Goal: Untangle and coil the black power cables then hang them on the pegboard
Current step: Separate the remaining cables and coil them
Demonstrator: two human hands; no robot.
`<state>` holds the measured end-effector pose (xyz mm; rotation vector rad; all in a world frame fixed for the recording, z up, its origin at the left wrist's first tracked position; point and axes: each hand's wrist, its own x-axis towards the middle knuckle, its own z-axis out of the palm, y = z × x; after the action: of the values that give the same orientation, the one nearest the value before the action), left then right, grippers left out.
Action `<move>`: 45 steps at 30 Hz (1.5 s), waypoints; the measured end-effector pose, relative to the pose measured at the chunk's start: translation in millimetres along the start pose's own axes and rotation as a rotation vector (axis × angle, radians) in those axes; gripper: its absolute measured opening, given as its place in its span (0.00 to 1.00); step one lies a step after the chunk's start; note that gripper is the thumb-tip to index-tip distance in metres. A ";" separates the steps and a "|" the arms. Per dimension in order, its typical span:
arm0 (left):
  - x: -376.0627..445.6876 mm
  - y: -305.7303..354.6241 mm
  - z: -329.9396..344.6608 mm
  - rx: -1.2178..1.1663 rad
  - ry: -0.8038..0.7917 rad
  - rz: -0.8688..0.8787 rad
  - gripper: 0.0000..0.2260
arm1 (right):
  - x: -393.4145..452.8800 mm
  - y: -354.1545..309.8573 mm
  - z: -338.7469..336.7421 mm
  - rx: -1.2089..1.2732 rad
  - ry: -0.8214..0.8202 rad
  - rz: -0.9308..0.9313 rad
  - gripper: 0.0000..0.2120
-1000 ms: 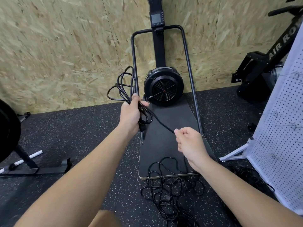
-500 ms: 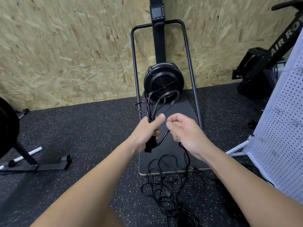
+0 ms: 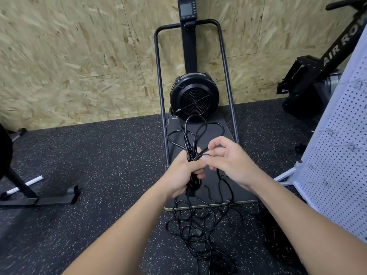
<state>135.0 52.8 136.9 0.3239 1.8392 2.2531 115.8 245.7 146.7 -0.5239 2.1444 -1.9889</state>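
both hands (image 3: 206, 167) grip thin, glossy black cable loops (image 3: 195, 135).

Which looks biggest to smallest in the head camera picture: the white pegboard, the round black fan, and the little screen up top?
1. The white pegboard, though it is cut off at the edge and nearer the camera.
2. The round black fan.
3. The little screen, smallest, also farthest away.

Gym: air rower (image 3: 325, 56) (rubber floor (image 3: 99, 165)).
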 end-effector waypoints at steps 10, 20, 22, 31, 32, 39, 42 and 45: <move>7.5 -5.7 -24.7 0.606 0.158 0.101 0.12 | -6.3 18.9 -6.9 -0.437 -0.031 0.036 0.18; 14.2 -1.3 -59.9 0.244 0.383 0.132 0.15 | -1.5 21.0 -16.7 0.043 0.067 0.102 0.17; 9.4 -3.2 -54.2 0.299 0.374 0.124 0.18 | 0.9 3.4 -14.8 0.206 0.139 0.057 0.19; -6.2 -24.8 -1.7 0.532 0.152 0.040 0.10 | 19.9 -17.9 -2.2 0.815 0.320 0.013 0.14; -9.0 -27.8 8.1 0.516 0.097 0.021 0.11 | 23.0 -17.4 -1.2 0.876 0.352 0.016 0.14; -11.8 -33.8 31.7 0.652 0.055 0.060 0.15 | 25.5 -17.9 0.4 0.895 0.386 0.001 0.14; -11.1 -38.4 26.0 0.525 0.065 0.051 0.20 | 21.9 -18.2 -0.9 0.582 0.415 -0.008 0.15; -9.7 -39.5 21.6 0.337 0.144 0.019 0.19 | 13.6 -12.9 -13.2 0.025 0.512 -0.016 0.14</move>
<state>151.8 77.8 102.1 0.2375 2.3023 2.0183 100.3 252.3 162.2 -0.0200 2.3816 -2.3528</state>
